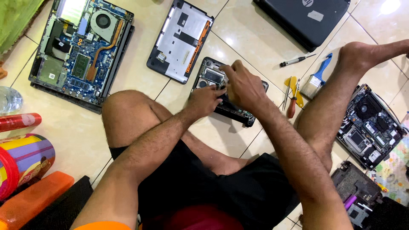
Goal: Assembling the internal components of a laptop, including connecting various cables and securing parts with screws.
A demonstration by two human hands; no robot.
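A person sits on the tiled floor (238, 30) with both hands on a small opened laptop (211, 76) lying between the knees. The left hand (205, 100) rests on its near side, fingers on the inner parts; the right hand (243, 87) lies over the middle, fingers bent down onto the board. Just beyond it lies a removed bottom cover (180, 40), inside up. At the far left lies a larger opened laptop (81, 51), fan and copper pipe showing. A closed dark laptop (306, 19) lies at the far right. Near the right leg lie a red-handled screwdriver (292, 106), a black screwdriver (296, 61) and a blue-handled brush (317, 79).
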